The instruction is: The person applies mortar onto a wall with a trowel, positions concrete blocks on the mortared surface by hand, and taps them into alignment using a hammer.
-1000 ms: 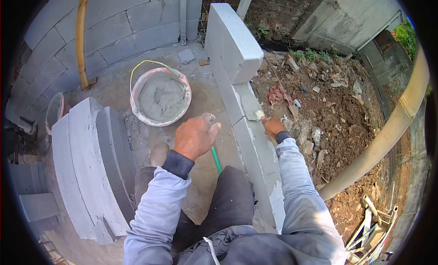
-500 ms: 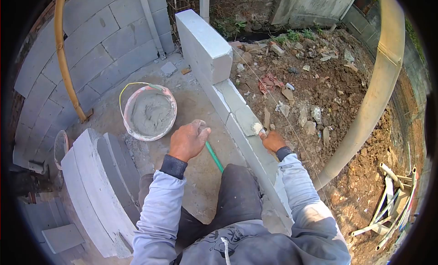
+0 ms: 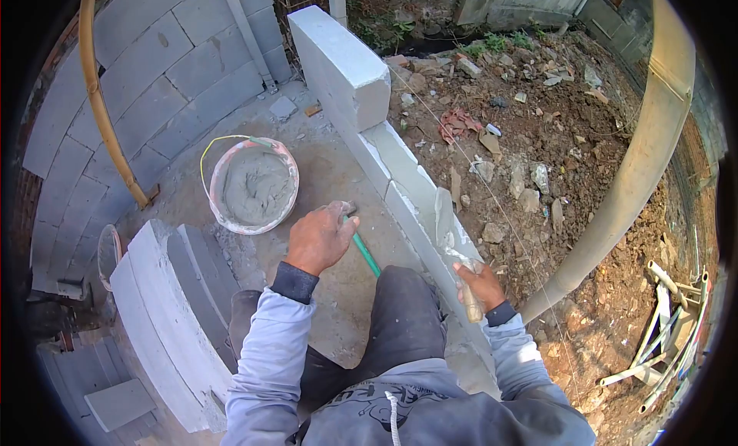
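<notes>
My right hand (image 3: 481, 285) is closed round the wooden handle of a trowel (image 3: 443, 215). The trowel's blade, grey with mortar, is tipped on edge over the top of the low block wall (image 3: 419, 229). Wet mortar (image 3: 396, 160) covers part of that top, up to a large light block (image 3: 334, 62) standing on the wall. Over the floor left of the wall, my left hand (image 3: 319, 237) is closed on a thin green rod (image 3: 367, 254) that slants down to my knee. The rod's upper end is hidden in my fingers.
A bucket (image 3: 217, 177) of mortar stands on the floor at left. Stacked blocks (image 3: 157, 300) lie beside my leg. A taut string (image 3: 492, 181) runs along the wall's right side. A thick bamboo pole (image 3: 638, 154) leans at right, over soil and rubble (image 3: 561, 192).
My right hand has drawn the trowel back toward me along the wall and turned its blade up on edge. My left hand stays nearly still with the green rod.
</notes>
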Tool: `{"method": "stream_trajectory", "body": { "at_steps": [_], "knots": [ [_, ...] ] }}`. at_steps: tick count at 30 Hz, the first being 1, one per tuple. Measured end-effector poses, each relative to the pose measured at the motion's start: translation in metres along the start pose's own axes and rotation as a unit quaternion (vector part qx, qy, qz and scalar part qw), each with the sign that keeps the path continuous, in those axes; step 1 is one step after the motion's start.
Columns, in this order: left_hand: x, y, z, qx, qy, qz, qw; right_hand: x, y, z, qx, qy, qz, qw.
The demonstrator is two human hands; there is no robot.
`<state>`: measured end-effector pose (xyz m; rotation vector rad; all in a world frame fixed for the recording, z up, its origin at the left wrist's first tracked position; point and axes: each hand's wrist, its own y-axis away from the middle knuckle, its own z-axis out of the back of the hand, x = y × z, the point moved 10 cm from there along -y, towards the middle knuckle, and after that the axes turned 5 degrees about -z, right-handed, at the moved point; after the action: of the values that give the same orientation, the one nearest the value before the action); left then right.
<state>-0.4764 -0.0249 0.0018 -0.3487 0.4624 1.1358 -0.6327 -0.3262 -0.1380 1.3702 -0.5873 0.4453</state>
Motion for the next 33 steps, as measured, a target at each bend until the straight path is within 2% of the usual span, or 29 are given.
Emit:
{"method": "stream_trajectory", "body": {
  "at_steps": [3,4,8,11,13,15,18,23,25,27,29,32,33],
  "knots": [
    [0.0,-0.002,0.014,-0.076,0.024,0.0,0.997,0.024,-0.042,-0.1,0.111,-0.264,0.056,0.957],
    [0.0,0.0,0.02,-0.1,0.036,0.004,0.994,0.032,-0.058,-0.131,0.104,-0.323,0.061,0.939],
    [0.003,0.011,0.049,-0.188,0.099,0.018,0.977,0.112,-0.11,-0.242,0.174,-0.522,0.098,0.829],
    [0.015,0.03,0.076,-0.22,0.108,0.038,0.969,0.173,-0.138,-0.283,0.162,-0.565,0.141,0.796],
    [0.035,0.047,0.086,-0.224,0.081,0.063,0.969,0.209,-0.14,-0.298,0.144,-0.553,0.172,0.802],
    [0.051,0.059,0.093,-0.224,0.11,0.113,0.962,0.23,-0.147,-0.318,0.114,-0.556,0.166,0.806],
    [0.064,0.065,0.098,-0.206,0.102,0.139,0.963,0.232,-0.165,-0.35,0.038,-0.495,0.177,0.85],
    [0.059,0.051,0.079,-0.137,0.054,0.098,0.984,0.145,-0.138,-0.35,0.09,-0.358,0.129,0.92],
    [0.049,0.046,0.078,-0.153,0.086,0.075,0.982,0.107,-0.134,-0.338,0.084,-0.306,0.119,0.941],
    [0.044,0.043,0.08,-0.161,0.099,0.063,0.98,0.099,-0.128,-0.311,0.038,-0.27,0.155,0.95],
    [0.04,0.043,0.078,-0.153,0.099,0.066,0.981,0.105,-0.132,-0.289,0.008,-0.287,0.213,0.934],
    [0.041,0.044,0.077,-0.146,0.099,0.067,0.982,0.146,-0.108,-0.265,-0.052,-0.367,0.324,0.871],
    [0.04,0.045,0.077,-0.146,0.099,0.065,0.982,0.153,-0.112,-0.267,-0.03,-0.382,0.296,0.875]
  ]
}}
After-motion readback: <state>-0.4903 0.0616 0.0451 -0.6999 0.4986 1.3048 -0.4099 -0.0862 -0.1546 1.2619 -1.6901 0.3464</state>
